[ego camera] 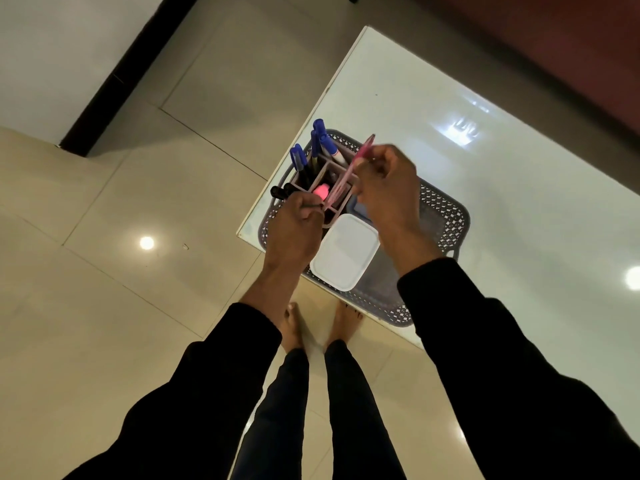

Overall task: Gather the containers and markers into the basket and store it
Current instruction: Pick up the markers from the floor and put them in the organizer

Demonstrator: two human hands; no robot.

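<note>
While the left hand [298,216] pinches the low end of a pink marker [349,171] over the divided organizer [337,188], the right hand [384,178] grips its top; below them, the basket [446,216] on the surface [519,188] holds a white-lidded container [344,252], with storing still ahead.

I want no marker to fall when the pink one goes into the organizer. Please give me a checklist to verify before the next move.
1. Pink marker held at both ends, by right hand and left hand: ok.
2. Divided organizer stands inside the basket: ok.
3. Free compartment below the pink marker: cannot tell.
4. Blue-capped markers upright, clear of the hands: ok.
5. White-lidded container inside the basket: ok.
6. Basket fully on the table: not ok, its near corner overhangs.
</note>
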